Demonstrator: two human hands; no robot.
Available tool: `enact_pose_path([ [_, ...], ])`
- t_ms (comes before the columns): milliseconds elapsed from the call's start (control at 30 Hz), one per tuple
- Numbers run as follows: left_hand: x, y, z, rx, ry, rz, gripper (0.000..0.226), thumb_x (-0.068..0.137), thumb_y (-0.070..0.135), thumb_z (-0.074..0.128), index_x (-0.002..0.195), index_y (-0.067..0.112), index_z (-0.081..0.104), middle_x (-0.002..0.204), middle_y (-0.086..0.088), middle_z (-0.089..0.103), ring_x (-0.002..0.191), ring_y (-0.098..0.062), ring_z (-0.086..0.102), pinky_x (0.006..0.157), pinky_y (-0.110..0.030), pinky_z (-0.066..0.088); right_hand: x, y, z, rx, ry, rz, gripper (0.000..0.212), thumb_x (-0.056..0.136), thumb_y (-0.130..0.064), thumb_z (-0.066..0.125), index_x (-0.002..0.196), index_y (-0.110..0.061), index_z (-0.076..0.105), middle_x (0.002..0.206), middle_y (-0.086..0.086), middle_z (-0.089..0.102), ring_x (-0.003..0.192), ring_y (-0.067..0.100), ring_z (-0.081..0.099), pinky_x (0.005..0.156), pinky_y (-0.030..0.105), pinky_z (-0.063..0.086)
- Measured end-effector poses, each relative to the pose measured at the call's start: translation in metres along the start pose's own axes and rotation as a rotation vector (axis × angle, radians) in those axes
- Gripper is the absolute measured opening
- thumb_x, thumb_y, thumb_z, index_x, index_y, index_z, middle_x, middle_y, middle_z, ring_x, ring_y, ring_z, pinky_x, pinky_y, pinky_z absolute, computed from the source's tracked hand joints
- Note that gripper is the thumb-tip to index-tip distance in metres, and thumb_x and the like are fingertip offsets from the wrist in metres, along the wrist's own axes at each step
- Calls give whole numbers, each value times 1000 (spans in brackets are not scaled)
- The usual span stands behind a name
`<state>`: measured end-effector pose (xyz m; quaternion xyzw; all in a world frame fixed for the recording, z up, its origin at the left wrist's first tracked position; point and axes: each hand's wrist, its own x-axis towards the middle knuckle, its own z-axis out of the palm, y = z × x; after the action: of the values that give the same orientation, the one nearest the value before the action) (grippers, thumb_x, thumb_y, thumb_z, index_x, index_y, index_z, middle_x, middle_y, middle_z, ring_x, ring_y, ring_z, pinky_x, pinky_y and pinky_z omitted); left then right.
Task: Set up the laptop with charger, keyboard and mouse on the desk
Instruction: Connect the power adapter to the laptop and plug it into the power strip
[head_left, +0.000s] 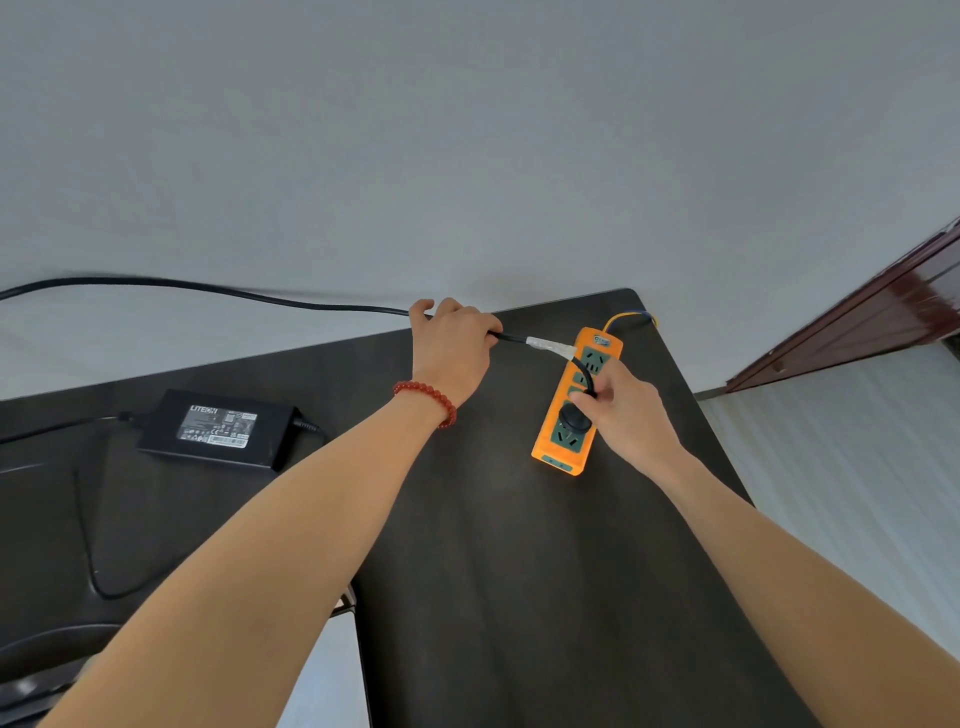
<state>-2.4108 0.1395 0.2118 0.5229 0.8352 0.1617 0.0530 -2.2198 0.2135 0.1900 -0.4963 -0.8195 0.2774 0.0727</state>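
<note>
Our left hand (451, 349) grips the black power cable (208, 287); our right hand (626, 410) pinches its plug (575, 419) on the orange power strip (574, 400). The charger brick (218, 428) lies well apart at left. The strip sits near the desk (509, 571) far corner.

Soft even daylight, wide-angle edge distortion

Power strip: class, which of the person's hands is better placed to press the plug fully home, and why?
The right hand: it already pinches the cable at the black plug on the power strip. The left hand grips the cable farther back.

A plain pale wall (467, 130) rises behind the dark desk (519, 571), with a reddish-brown wooden door frame (857, 317) at right
</note>
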Motion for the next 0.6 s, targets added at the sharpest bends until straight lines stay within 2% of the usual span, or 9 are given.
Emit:
enact_pose_path([
  [133, -1, 5, 1, -3, 7, 20, 26, 96, 20, 43, 110, 24, 65, 107, 2, 68, 113, -20, 49, 107, -43, 16, 0, 4, 0, 59, 52, 19, 20, 89, -29, 58, 86, -15, 44, 89, -2, 59, 79, 13, 60, 64, 29, 53],
  [267, 0, 12, 1, 4, 2, 41, 26, 96, 22, 42, 110, 25, 64, 109, 2, 67, 114, -20, 49, 107, -43, 16, 4, 7, -5, 251, 2, 151, 17, 89, -22, 59, 89, -11, 46, 101, 6, 64, 95, 23, 65, 80, 44, 56],
  [433, -5, 15, -2, 0, 26, 67, 25, 96, 24, 42, 109, 25, 64, 109, 3, 67, 113, -18, 49, 106, -41, 16, 5, 7, -10, 310, -73, 152, 13, 91, -15, 56, 101, -10, 50, 110, 8, 65, 104, 25, 63, 91, 47, 52],
  [533, -14, 11, -2, -21, 52, 79, 25, 96, 25, 43, 108, 25, 65, 110, 3, 66, 113, -18, 49, 105, -38, 17, 4, 5, -12, 255, -81, 111, 13, 92, -14, 54, 103, -8, 53, 109, 9, 66, 103, 24, 63, 92, 40, 50],
  [600, -21, 8, -4, -40, 66, 76, 25, 96, 24, 43, 109, 23, 65, 109, 2, 67, 110, -19, 50, 101, -35, 19, 4, 2, -13, 103, -63, 53, 15, 92, -18, 53, 104, -9, 54, 107, 8, 67, 101, 21, 62, 86, 33, 48],
])
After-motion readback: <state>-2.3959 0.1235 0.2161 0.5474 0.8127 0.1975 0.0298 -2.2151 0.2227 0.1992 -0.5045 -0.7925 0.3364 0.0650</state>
